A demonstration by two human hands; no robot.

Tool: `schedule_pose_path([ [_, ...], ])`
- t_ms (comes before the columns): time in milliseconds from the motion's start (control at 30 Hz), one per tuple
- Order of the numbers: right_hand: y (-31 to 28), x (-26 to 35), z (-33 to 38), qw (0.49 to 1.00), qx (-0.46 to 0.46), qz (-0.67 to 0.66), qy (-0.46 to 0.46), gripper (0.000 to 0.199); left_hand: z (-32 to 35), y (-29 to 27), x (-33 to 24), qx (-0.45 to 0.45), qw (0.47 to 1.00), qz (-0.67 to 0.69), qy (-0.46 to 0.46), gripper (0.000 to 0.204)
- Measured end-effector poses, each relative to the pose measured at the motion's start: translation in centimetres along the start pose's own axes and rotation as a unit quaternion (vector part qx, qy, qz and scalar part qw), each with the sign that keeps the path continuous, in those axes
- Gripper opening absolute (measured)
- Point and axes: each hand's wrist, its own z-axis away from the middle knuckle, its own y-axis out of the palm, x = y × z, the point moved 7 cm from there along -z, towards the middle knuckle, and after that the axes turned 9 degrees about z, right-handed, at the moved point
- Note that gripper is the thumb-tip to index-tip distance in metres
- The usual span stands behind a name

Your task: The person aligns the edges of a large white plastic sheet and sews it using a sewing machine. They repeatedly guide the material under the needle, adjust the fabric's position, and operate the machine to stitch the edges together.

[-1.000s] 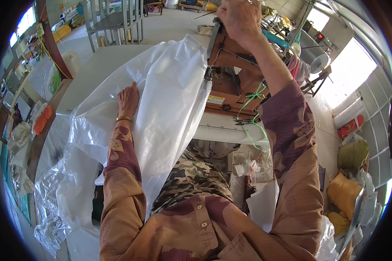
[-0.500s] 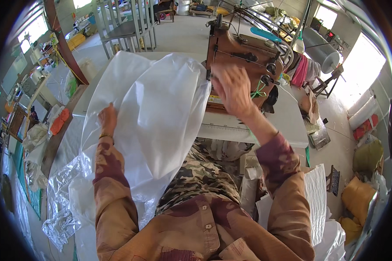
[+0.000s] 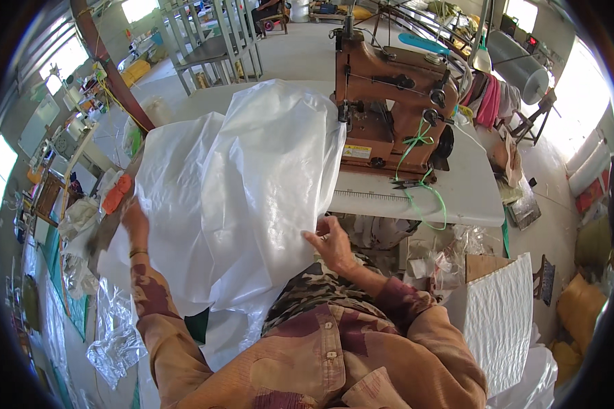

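A large, shiny white plastic sheet (image 3: 266,170) lies in loose folds over the white table and hangs down its front toward my lap. At the sheet's left edge, my left hand (image 3: 135,223) is closed on it, slightly blurred. By the sheet's right edge, low in front of the table, is my right hand (image 3: 333,247); its thumb points left against the plastic, apart from the bent fingers. The far right side of the sheet meets the brown sewing machine (image 3: 396,88) near its needle area. Green string (image 3: 419,140) is tied on the machine and trails onto the table.
Small dark thread snips (image 3: 408,184) lie beside the ruler strip on the white table (image 3: 471,194). An orange-red bundle (image 3: 117,193) sits left of my left hand. Beyond the table stands a grey metal chair (image 3: 211,49). A white sheet-covered box (image 3: 494,320) is at my right.
My right hand has come down from the sewing machine to the sheet's near right edge. My left hand has moved left and slightly down, spreading the sheet wider. The view has shifted a little.
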Motion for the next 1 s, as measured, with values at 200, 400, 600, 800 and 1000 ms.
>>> schedule_pose_path([
  [200, 7.4, -2.6, 2.4, 0.979, 0.098, -0.153, 0.096, 0.052, 1.7, -16.6, -30.7, 0.009, 0.906, 0.316, 0.281, 0.038],
  [400, 3.4, 4.2, 4.7, 0.958, 0.218, -0.185, 0.01, 0.043, 10.2, -21.4, -42.9, 0.092, 0.78, 0.423, 0.452, 0.038],
  [600, 1.6, 11.4, 7.0, 0.905, 0.233, -0.045, -0.355, 0.038, 13.4, -18.3, -42.7, 0.222, 0.793, 0.369, 0.431, 0.038],
  [800, 2.6, 0.2, 2.2, 0.97, 0.145, -0.188, 0.047, 0.036, 12.6, -12.2, -35.8, 0.284, 0.869, 0.108, 0.391, 0.026],
  [1000, 7.5, -2.3, 2.3, 0.992, 0.086, 0.003, 0.088, 0.051, 9.2, -10.7, -31.3, 0.111, 0.906, 0.044, 0.406, 0.028],
])
